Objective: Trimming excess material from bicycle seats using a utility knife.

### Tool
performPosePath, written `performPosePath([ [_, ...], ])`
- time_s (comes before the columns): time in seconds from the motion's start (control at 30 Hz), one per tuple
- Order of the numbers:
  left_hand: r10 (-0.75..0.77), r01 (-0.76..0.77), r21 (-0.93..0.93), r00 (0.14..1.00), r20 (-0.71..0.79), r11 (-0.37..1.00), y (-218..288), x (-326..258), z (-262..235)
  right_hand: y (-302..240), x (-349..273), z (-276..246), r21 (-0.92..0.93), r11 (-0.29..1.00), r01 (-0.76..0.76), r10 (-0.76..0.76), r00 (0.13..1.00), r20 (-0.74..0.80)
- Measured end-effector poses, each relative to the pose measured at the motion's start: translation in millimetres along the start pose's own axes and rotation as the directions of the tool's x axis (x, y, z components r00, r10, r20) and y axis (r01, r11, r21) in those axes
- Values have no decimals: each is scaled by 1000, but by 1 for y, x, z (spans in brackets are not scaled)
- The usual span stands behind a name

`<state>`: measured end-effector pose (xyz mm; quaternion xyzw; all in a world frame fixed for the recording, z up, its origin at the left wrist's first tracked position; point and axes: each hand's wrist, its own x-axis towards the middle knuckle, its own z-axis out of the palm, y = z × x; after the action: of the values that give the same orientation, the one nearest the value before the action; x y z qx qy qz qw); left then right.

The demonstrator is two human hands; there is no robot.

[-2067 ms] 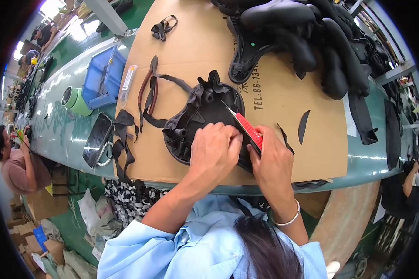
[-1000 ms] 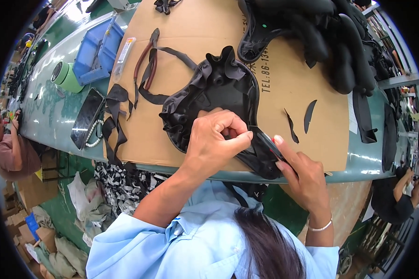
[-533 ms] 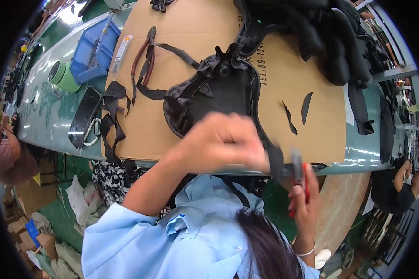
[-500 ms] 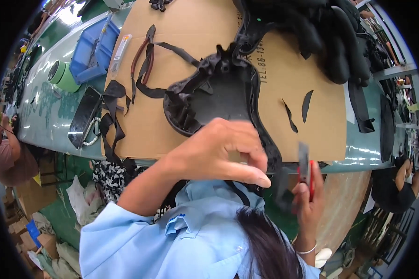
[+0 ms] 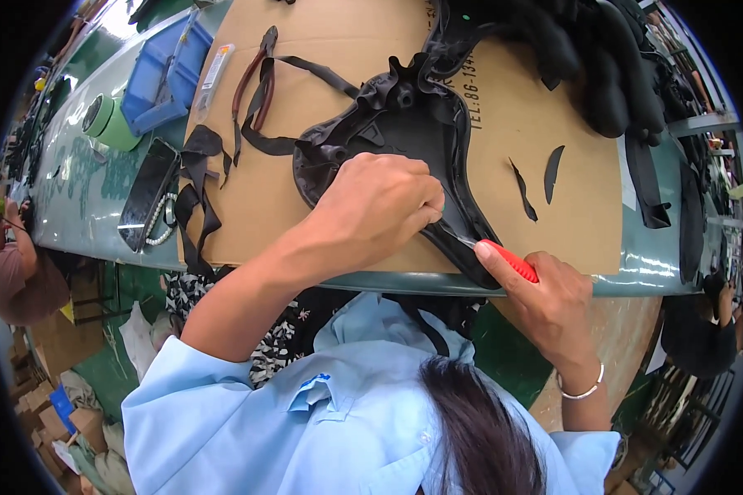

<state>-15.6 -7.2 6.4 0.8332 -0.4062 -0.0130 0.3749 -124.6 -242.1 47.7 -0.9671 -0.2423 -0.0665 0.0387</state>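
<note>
While the right hand is grasping a red-handled cutting tool at the narrow end of a black saddle, the left hand is hovering over it with bent fingers, possibly pinching something; I cannot tell. The saddle is lying on cardboard atop the counter.

Lettering: cardboard sheet, clear case.
Sheet: black letters and digits, printed sideways, nearer right edge than left, partly hidden by black pile. Case, near sheet's left edge: white-and-orange label, print too small to read.
</note>
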Motion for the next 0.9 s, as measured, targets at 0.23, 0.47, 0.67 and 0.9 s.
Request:
performPosePath([
  [0.23,-297,297,15,952,75,955,25,5,7,25,-23,-28,183,958,-220,199,972,125],
  [0.47,-223,333,-301,912,345,894,-1,46,5,-30,-22,0,837,-132,-530,530,676,512],
  [0.67,-289,393,-351,904,314,850,-6,54,7,-55,4,-2,767,-396,-505,412,649,640],
  [0.9,-274,457,-717,889,366,527,-16,50,4,-78,5,-9,780,-92,-619,424,684,593],
])
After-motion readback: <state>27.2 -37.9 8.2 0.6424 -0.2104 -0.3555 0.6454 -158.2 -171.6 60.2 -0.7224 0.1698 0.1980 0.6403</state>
